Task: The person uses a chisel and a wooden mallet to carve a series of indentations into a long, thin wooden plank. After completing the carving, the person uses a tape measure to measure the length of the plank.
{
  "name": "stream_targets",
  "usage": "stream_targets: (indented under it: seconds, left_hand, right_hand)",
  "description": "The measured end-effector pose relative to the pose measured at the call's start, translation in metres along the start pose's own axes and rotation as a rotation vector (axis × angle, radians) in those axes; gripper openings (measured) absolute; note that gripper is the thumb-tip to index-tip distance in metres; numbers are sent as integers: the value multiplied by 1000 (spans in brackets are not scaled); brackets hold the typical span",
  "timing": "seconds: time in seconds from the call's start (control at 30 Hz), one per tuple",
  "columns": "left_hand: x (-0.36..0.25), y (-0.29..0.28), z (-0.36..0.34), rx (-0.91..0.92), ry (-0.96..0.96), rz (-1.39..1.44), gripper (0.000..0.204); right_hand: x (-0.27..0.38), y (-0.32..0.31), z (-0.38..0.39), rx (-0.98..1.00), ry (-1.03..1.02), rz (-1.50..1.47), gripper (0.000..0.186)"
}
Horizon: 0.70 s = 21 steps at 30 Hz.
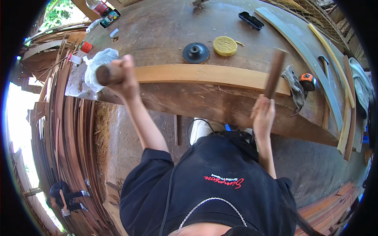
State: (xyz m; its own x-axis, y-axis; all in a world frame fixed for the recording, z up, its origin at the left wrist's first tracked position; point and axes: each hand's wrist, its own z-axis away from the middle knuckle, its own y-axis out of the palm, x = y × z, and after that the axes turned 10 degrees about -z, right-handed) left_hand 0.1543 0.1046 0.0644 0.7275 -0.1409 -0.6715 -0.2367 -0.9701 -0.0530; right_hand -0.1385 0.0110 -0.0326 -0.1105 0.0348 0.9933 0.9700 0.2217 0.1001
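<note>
brown wood was in both hands. the left hand [128, 80] held a round wooden piece [106, 75] above the near left corner of the worktop [157, 47], blunt end turned outward; the right hand [263, 112] held a flat wooden bar [275, 72] by its lower end over the near edge, towards the right. the bar's free end pointed up or away across the worktop; which of the two was hard to tell. that low hold probably served to leave most of its length free.

a pale plank [204, 74] lay along the near edge, likely put there for easy reach. beyond it sat a black disc [195, 53] and a yellow disc [225, 46], side by side, perhaps set back to be out of the arms' way. a grey cloth [294, 88] lay at the plank's right end, with a tape measure [307, 82] just beside it, and a white bag [101, 65] rested near the left edge, partly behind the left hand.

the left fingers were curled closed around the round piece. the right fingers were wrapped around the bar's lower end, with no wide gap showing; how firmly either hand pressed could not be told.
</note>
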Motion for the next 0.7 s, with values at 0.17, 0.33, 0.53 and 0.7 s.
stream_targets:
  seconds: [0.17, 0.33, 0.53, 0.7]
  left_hand:
    - [-94, 117, 83, 635, 394, 143, 28]
    - [-166, 210, 171, 931, 469, 250, 17]
    - [-184, 262, 209, 950, 370, 181, 14]
    - [-187, 275, 216, 920, 347, 116, 15]
  right_hand:
    - [30, -82, -3, -310, -73, -227, 33]
    - [57, -152, 7, -543, -225, -164, 39]
    - [81, -197, 28, -740, -329, -84, 38]
    - [93, -217, 27, -851, -402, -18, 40]
